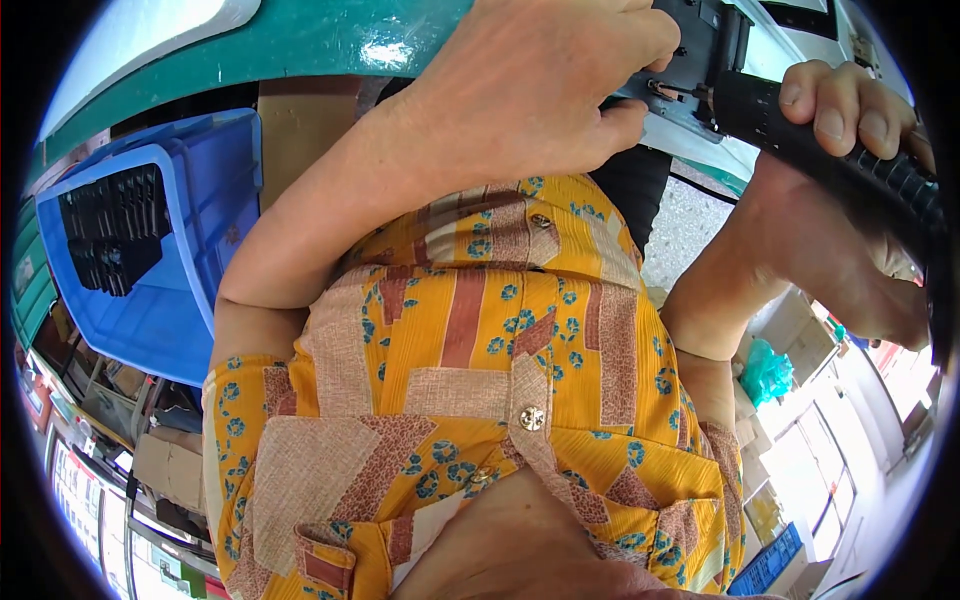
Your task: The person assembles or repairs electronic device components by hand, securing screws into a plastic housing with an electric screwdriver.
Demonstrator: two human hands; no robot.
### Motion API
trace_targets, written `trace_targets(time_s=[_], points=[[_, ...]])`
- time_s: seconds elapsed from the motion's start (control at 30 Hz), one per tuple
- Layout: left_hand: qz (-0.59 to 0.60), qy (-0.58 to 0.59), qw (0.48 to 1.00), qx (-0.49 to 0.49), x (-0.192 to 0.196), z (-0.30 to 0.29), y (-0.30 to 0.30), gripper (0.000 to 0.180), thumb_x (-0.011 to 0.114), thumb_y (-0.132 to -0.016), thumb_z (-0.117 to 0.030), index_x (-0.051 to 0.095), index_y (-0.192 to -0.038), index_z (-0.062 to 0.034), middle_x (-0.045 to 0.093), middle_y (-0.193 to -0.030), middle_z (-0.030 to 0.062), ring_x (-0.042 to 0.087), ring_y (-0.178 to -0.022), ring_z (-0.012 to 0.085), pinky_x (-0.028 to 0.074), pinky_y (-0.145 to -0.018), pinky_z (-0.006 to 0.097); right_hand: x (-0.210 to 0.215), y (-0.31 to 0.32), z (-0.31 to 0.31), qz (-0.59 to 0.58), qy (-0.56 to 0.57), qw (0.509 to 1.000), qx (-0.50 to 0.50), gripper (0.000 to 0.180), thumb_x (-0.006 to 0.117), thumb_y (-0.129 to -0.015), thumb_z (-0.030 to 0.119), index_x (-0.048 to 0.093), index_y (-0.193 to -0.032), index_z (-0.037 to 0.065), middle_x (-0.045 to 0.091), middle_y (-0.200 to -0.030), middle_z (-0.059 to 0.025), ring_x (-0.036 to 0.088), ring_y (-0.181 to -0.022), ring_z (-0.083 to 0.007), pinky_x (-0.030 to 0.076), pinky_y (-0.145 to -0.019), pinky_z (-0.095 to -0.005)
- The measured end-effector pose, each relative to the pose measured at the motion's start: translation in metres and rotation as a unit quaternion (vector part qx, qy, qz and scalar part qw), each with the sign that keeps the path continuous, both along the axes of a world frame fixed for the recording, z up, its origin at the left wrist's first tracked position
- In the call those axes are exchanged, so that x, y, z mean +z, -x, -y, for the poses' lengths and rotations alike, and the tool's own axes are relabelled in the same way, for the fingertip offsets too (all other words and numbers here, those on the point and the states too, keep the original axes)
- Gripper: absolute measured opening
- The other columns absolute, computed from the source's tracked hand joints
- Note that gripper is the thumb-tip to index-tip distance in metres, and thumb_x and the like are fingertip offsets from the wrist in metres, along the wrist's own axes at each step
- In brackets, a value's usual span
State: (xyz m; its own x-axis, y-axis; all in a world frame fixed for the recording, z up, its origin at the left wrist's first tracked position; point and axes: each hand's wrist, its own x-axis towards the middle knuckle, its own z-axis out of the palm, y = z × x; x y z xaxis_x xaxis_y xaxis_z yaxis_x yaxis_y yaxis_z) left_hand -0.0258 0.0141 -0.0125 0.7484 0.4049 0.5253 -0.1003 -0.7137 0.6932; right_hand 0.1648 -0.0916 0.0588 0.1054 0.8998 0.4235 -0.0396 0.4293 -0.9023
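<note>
Black plastic is seen at the top of the view, where a black part [692,38] is laid on a table [330,45] with a pale top and a glossy green edge. It is cut off by the upper rim, so its full shape cannot be told. The left hand [545,85] is brought over from the left, its fingers bent and its thumb pointed toward the near edge of the black part; whether anything is pinched there cannot be told. A black tool [765,115] with a thick barrel and a ridged handle is clasped by the right hand [840,250], its fingers wrapped over the top and its thumb set below. The narrow tip of the tool is pointed left and is held right at the black part, just beside the left thumb.

On the left, a blue crate [215,190] is tilted in view, and ridged black pieces [115,230] are held inside it. A yellow patterned shirt [480,330] is worn by the person. Below the crate, a cardboard box [170,470] is seen, and on the right a teal plastic bag [767,372] is placed among other boxes.
</note>
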Motion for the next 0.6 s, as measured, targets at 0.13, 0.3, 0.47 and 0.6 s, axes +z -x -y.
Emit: trace_targets(time_s=[0.13,0.3,0.47,0.6], points=[[0.005,0.001,1.000,0.000,0.000,0.000,0.000,0.026,0.075,-0.064,-0.002,0.058,-0.083,-0.0032,0.050,-0.084,0.0127,0.052,-0.085,0.0328,0.041,-0.080,0.043,0.000,-0.010,0.001,0.012,-0.011,1.000,0.018,0.098,0.066,-0.058,0.093,0.064,-0.115,0.013,0.059,-0.095,-0.0062,0.061,-0.079,-0.0210,0.047,-0.074,-0.0391],[0.013,0.018,1.000,-0.007,0.002,0.001,0.001,0.026,0.076,-0.064,-0.002,0.057,-0.083,-0.0035,0.050,-0.084,0.0124,0.051,-0.084,0.0322,0.041,-0.080,0.043,-0.001,-0.018,0.001,0.023,-0.021,0.999,0.035,0.102,0.069,-0.055,0.095,0.064,-0.115,0.014,0.059,-0.096,-0.0057,0.061,-0.080,-0.0212,0.046,-0.074,-0.0395],[0.005,0.024,1.000,-0.012,0.002,0.002,0.000,0.026,0.076,-0.065,-0.002,0.057,-0.082,-0.0037,0.050,-0.084,0.0125,0.051,-0.085,0.0320,0.041,-0.080,0.043,-0.010,0.010,-0.019,0.023,-0.016,0.999,0.039,0.102,0.069,-0.054,0.095,0.064,-0.116,0.014,0.059,-0.096,-0.0052,0.060,-0.079,-0.0207,0.046,-0.073,-0.0390],[0.006,0.029,0.999,-0.016,0.003,0.001,0.001,0.026,0.077,-0.066,-0.003,0.057,-0.083,-0.0037,0.049,-0.084,0.0129,0.051,-0.086,0.0320,0.041,-0.082,0.043,-0.008,0.020,-0.022,0.026,-0.010,0.999,0.043,0.102,0.069,-0.054,0.095,0.064,-0.116,0.014,0.058,-0.096,-0.0048,0.059,-0.078,-0.0204,0.045,-0.072,-0.0387]])
